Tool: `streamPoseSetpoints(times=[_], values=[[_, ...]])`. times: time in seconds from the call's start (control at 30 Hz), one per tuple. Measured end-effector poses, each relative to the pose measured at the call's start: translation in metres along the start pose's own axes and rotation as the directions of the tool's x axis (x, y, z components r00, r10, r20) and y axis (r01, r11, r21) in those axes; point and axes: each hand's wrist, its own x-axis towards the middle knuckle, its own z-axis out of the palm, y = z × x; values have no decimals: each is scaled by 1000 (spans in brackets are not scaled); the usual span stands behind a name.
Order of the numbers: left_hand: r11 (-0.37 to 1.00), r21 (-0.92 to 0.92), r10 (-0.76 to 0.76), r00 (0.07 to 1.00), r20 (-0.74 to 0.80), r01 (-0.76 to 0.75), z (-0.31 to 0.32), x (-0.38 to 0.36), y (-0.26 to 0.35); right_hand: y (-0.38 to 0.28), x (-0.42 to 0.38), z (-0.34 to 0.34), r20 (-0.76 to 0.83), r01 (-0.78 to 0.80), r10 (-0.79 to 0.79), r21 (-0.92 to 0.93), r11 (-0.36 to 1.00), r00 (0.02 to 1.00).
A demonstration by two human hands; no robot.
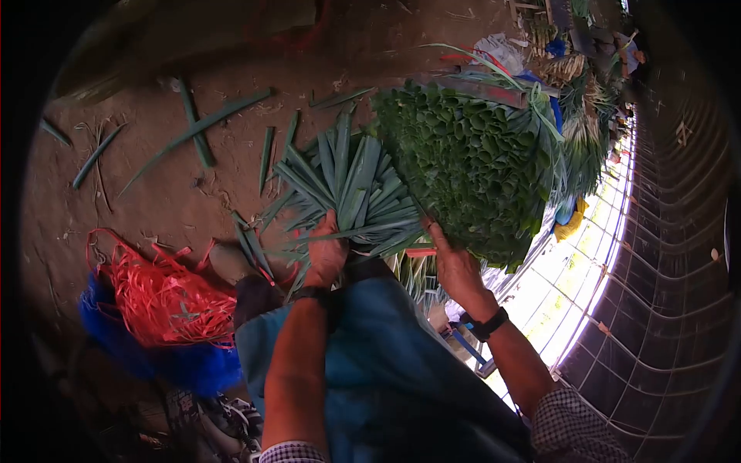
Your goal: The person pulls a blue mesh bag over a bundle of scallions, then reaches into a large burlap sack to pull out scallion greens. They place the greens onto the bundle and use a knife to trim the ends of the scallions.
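Long flat green leaves (351, 181) fan out in a loose bunch above the lap. My left hand (328, 251) is closed on the lower left part of this bunch. At the lower edge of a large, dense stack of dark green leaf ends (471, 170) is my right hand (455, 262), its fingers reaching up between the stack and the bunch. What its fingertips hold, if anything, is hidden. The bunch and the stack lie side by side, touching.
Red plastic strips (166, 297) lie on a blue bag (189, 366) at the lower left. Loose leaves (197, 131) are scattered on the brown ground. More bundled leaves (583, 147) and a yellow bag (571, 220) stand at the right, near a mesh wall (656, 309).
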Motion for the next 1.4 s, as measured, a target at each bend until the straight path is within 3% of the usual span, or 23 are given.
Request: streamPoseSetpoints(times=[0.07, 0.13, 0.17, 0.3, 0.37, 0.5, 0.6, 0.67, 0.73, 0.8, 0.9, 1.0, 1.1, 1.2, 1.27, 1.3, 1.37, 1.4], values=[[1000, 3, -9, 1000, -5, 9, -2, -5, -3, 4, -42, -15, 15, -46, 45, 90, 995, 999], [1000, 0, -22, 999, -27, 22, 12, -5, -13, 25, -99, -6, 139, -172, 177, -47, 984, 974], [999, 12, -42, 999, 19, 42, 21, -14, -18, 21, -110, -8, 106, -161, 166, -61, 985, 980], [987, 98, -139, 981, 136, 126, 5, 8, -22, 35, -81, 37, 4, -84, 84, 49, 995, 996], [982, 104, -173, 967, 189, 155, 4, 13, -15, 25, -39, 50, 37, -115, 111, 125, 985, 993], [981, 150, -156, 962, 226, 124, -2, 10, -15, 15, -43, 54, 6, -178, 178, 26, 984, 984], [986, 137, -118, 976, 185, 93, -3, 7, -17, 28, -109, 52, 74, -245, 248, -47, 968, 966], [988, 130, -103, 982, 157, 83, 2, 7, -25, 37, -114, 51, 23, -161, 160, 102, 982, 987], [986, 153, -96, 984, 151, 73, -4, 3, -18, 35, -103, 50, 21, -144, 143, 117, 983, 990], [991, 119, -84, 983, 163, 65, -1, 5, -26, 30, -58, 55, 85, -179, 177, 9, 984, 980], [990, 110, -106, 984, 144, 91, -1, 4, -39, 41, -55, 89, -50, -134, 136, 55, 989, 989], [988, 143, -71, 994, 80, 59, 1, -3, -57, 49, -143, 101, 255, -378, 363, 11, 926, 896], [982, 180, 41, 995, 91, -57, 12, -5, -79, 50, -248, 106, 480, -455, 335, 157, 876, 811], [981, 184, 61, 997, 39, -68, 12, -17, -88, 13, -290, 95, 508, -488, 296, 300, 820, 809], [979, 176, 112, 993, -43, -103, 10, -20, -84, 3, -304, 106, 399, -423, 258, 413, 806, 880], [974, 204, 104, 994, -15, -99, 5, -22, -81, 4, -305, 122, 273, -320, 207, 485, 814, 940], [959, 272, 77, 997, 29, -82, -11, -29, -82, 4, -311, 134, 197, -181, 125, 299, 937, 972], [937, 337, 80, 995, 60, -96, -19, -34, -86, 2, -308, 141, 419, -540, 379, 387, 747, 825]])
